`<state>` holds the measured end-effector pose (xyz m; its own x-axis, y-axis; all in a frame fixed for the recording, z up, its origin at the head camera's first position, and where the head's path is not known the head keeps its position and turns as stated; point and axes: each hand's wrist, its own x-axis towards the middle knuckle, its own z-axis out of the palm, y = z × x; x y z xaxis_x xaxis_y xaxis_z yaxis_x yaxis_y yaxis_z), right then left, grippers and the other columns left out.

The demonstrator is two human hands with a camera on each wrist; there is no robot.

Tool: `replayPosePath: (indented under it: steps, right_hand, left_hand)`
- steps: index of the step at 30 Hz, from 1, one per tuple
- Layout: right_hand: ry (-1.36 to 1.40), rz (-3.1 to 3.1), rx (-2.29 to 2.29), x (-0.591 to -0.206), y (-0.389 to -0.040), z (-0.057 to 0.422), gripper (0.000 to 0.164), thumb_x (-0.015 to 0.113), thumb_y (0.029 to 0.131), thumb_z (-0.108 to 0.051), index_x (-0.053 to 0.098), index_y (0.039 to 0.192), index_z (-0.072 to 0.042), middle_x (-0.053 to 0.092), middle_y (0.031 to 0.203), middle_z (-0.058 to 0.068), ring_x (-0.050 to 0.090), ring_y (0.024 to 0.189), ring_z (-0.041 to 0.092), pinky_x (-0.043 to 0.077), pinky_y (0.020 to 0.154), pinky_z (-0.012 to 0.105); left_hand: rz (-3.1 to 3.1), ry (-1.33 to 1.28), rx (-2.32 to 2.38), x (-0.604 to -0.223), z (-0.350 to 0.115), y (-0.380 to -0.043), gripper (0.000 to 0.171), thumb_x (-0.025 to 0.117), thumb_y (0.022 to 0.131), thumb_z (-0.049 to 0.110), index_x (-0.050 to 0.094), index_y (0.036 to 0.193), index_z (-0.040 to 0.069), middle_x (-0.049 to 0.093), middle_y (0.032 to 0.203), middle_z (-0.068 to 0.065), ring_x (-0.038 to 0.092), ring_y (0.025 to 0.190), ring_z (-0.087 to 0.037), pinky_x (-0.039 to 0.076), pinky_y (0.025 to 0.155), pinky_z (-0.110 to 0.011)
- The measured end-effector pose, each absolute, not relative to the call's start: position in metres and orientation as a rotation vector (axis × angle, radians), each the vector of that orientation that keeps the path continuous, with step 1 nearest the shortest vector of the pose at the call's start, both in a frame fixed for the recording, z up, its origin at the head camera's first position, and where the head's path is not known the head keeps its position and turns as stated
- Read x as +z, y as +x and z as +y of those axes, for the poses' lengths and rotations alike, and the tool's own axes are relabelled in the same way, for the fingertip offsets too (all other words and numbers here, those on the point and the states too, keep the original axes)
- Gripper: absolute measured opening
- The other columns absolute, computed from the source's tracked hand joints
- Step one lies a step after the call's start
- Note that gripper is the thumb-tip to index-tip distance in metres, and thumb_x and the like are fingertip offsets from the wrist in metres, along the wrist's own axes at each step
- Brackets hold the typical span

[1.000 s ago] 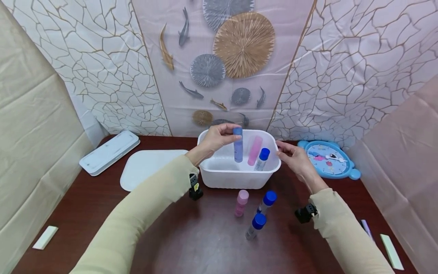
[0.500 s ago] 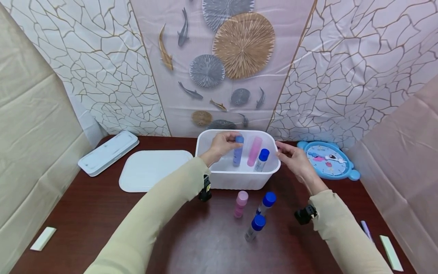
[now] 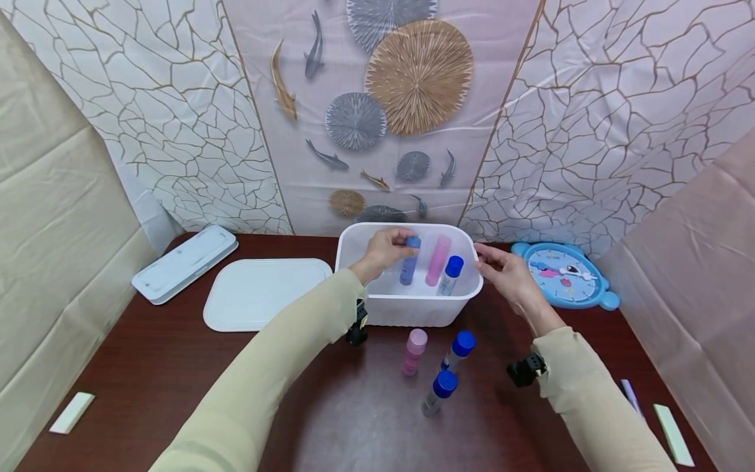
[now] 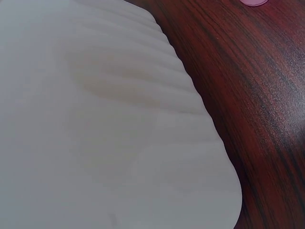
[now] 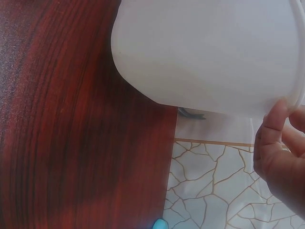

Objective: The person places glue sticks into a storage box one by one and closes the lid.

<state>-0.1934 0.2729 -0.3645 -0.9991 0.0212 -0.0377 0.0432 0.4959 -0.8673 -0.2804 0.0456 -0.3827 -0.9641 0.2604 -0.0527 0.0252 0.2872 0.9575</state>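
Left hand point(image 3: 385, 252) pinches light-blue tube point(image 3: 407, 271), roughly upright, inside white plastic bin point(image 3: 413, 312); right hand point(image 3: 506, 270) pinches bin's right end by rim. Pink tube point(image 3: 438, 261) and clear blue-capped tube point(image 3: 450, 276) stand right of it. Nearer, on brown table point(image 3: 330, 413): pink-capped tube point(image 3: 414, 352), two blue-capped bottles point(image 3: 444, 385). Blue clock point(image 3: 563, 275) far right.

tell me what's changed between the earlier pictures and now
The left hand has moved down and slightly to the right, lowering the pale blue tube deeper into the tub. It still holds the tube; nothing was newly gripped or let go. The right hand stayed at the tub's edge, and the pink tube and blue-capped tube inside stayed put.
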Motion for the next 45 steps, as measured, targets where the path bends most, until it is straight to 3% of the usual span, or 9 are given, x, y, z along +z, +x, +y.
replayPosePath:
  steps: [9,15,23,31,35,41,45]
  right_hand:
    - [0.077,2.694,-1.559,-0.366,-0.192,0.272,0.048,0.052,0.097,-0.014,0.039,0.142,-0.004,0.049,0.107,0.014,0.048,0.096,0.020,0.048,0.072,0.008]
    - [0.073,2.702,-1.549,-0.366,-0.191,0.274,0.048,0.052,0.097,-0.015,0.039,0.142,-0.004,0.049,0.107,0.014,0.047,0.098,0.022,0.048,0.073,0.009]
    - [0.070,2.720,-1.530,-0.364,-0.192,0.275,0.048,0.052,0.097,-0.016,0.040,0.142,-0.005,0.050,0.107,0.011,0.047,0.098,0.021,0.050,0.077,0.013]
    - [0.077,2.687,-1.560,-0.361,-0.194,0.276,0.048,0.051,0.097,-0.014,0.038,0.143,-0.004,0.048,0.107,0.011,0.045,0.099,0.022,0.047,0.072,0.007]
    - [0.078,2.679,-1.556,-0.363,-0.194,0.276,0.048,0.051,0.097,-0.014,0.038,0.143,-0.005,0.049,0.108,0.013,0.046,0.100,0.024,0.047,0.072,0.007]
    - [0.084,2.686,-1.549,-0.365,-0.193,0.275,0.048,0.051,0.098,-0.015,0.039,0.143,-0.006,0.049,0.110,0.014,0.046,0.102,0.025,0.046,0.071,0.006]
    - [0.071,2.679,-1.555,-0.365,-0.193,0.275,0.048,0.050,0.098,-0.014,0.038,0.143,-0.005,0.049,0.113,0.016,0.046,0.103,0.025,0.046,0.072,0.006]
  left_hand:
    - [2.347,0.328,1.767,-0.378,0.043,-0.277,0.043,0.072,0.080,0.000,0.061,0.121,0.002,0.064,0.120,-0.014,0.061,0.109,-0.024,0.050,0.090,-0.023]
    - [2.306,0.395,1.879,-0.365,0.032,-0.266,0.045,0.072,0.082,0.008,0.058,0.125,0.004,0.061,0.126,-0.013,0.058,0.116,-0.026,0.048,0.093,-0.023]
    - [1.989,0.651,1.905,-0.347,0.007,-0.203,0.034,0.068,0.085,0.005,0.061,0.118,-0.001,0.064,0.117,-0.018,0.064,0.097,-0.016,0.052,0.087,-0.026]
    - [1.775,0.849,1.774,-0.375,-0.008,-0.155,0.039,0.068,0.083,-0.001,0.057,0.121,-0.006,0.061,0.120,-0.023,0.062,0.108,-0.025,0.050,0.094,-0.030]
    - [1.721,0.831,1.788,-0.390,-0.004,-0.150,0.041,0.067,0.082,-0.006,0.056,0.121,-0.009,0.060,0.121,-0.024,0.062,0.107,-0.023,0.049,0.095,-0.030]
    - [1.715,0.831,1.774,-0.403,0.001,-0.149,0.041,0.068,0.079,-0.010,0.057,0.118,-0.010,0.060,0.119,-0.026,0.062,0.097,-0.008,0.050,0.093,-0.029]
    - [1.744,0.828,1.754,-0.408,0.001,-0.148,0.039,0.068,0.078,-0.010,0.058,0.116,-0.010,0.060,0.117,-0.028,0.061,0.091,-0.004,0.051,0.090,-0.027]
